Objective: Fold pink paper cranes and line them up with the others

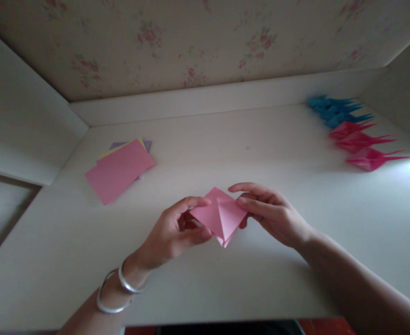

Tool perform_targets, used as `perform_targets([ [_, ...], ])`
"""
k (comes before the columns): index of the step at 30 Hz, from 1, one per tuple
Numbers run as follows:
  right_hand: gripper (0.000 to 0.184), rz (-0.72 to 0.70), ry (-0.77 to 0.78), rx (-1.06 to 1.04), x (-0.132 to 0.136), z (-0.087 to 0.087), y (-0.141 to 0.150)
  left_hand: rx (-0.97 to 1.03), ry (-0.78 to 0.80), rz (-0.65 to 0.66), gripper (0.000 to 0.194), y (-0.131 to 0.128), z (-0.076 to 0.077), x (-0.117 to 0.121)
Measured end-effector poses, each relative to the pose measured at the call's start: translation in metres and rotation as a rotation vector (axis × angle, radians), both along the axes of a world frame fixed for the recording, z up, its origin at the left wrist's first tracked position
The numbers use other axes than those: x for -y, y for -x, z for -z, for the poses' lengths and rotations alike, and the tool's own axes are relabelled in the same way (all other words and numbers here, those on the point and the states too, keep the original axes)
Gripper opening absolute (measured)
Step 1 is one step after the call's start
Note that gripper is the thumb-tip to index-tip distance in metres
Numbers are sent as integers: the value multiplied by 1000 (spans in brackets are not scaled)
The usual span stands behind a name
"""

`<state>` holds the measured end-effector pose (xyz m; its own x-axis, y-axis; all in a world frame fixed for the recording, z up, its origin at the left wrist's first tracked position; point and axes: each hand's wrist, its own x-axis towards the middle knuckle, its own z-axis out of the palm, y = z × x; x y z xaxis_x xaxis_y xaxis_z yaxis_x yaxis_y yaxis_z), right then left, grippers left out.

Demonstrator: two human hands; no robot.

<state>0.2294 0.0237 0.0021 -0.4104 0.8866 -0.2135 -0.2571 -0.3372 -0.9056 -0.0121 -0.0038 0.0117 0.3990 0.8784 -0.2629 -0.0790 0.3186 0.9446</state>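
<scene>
Left hand and right hand pinch opposite corners of a folded pink origami sheet, just below centre; aligning its layered edges before creasing keeps points sharp. Pink paper stack, ten o'clock.

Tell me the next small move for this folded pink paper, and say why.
Probably bring the right hand from the right corner to the near tip of the folded pink paper and pinch its layers even. They look slightly spread there, and the left hand grips the left side, so it could likely steady the paper.
</scene>
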Motion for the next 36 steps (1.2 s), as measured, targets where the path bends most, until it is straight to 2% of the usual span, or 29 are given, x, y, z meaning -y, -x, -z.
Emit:
perform_targets([
  [3, 24, -69, -48, -2, 2, -3, -1, 21, 8, 9, 41, 1, 1, -3],
  [8, 29, -207, -5, -72, 3, -9, 2, 14, -3, 14, 37, 0, 1, -7],
  [17, 21, -154, -125, 46, 1, -3, 5, -65, -125, -16, 32, -3, 8, -10],
  [22, 29, -212, -122, 123, 4, -2, 6, -160, -153, -25, 34, -6, 6, -9],
  [25, 34, -229, -140, 157, 4, -1, 5, -99, -145, -30, 35, -5, 7, -7],
  [29, 36, -188, -131, 98, 2, -1, 5, 33, -84, -9, 38, -2, 9, -5],
  [32, 31, -153, -159, 88, 1, 0, 5, 61, -50, 17, 48, -3, 7, -5],
  [36, 34, -127, -191, 114, 2, 2, 6, 50, -11, -7, 43, -6, 3, -7],
])
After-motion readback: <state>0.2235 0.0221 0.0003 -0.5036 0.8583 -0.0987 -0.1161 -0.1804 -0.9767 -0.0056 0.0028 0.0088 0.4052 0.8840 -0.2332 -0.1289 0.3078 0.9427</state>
